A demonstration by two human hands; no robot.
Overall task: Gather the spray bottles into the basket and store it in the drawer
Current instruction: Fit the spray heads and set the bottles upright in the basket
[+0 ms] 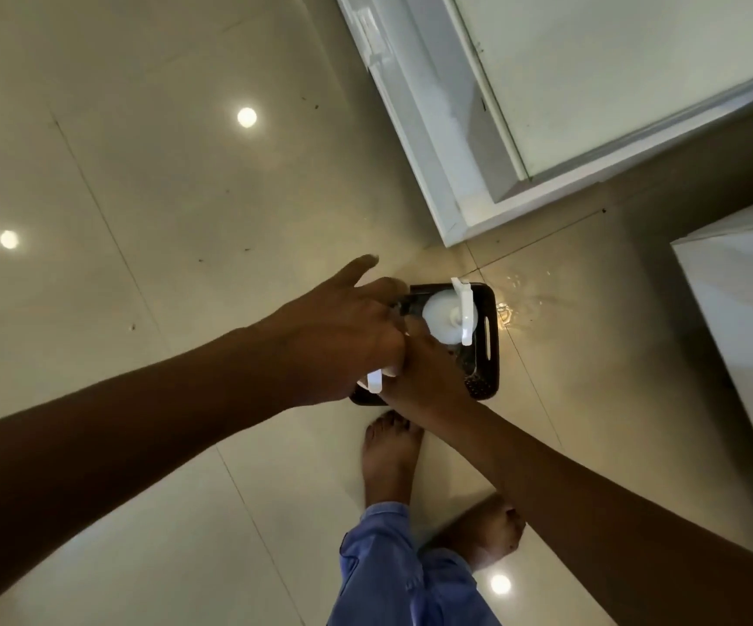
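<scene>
Below, both hands crowd the basket (492, 336); open floor (139, 173) leftward.

Your left hand (338, 336), right hand (428, 377) and both forearms are bare, your feet (390, 458) unshod, your legs in blue trousers (392, 576).

glossy floor (148, 210), basket (492, 336) (dark), bare feet (390, 458)

**Glossy tile under my feet**

I stood on a polished cream tile floor (148, 183) with thin grout lines, and round ceiling lights showed in it as bright spots (246, 117). A white cabinet (591, 83) rose at upper right, another white unit (744, 300) beside it.
</scene>
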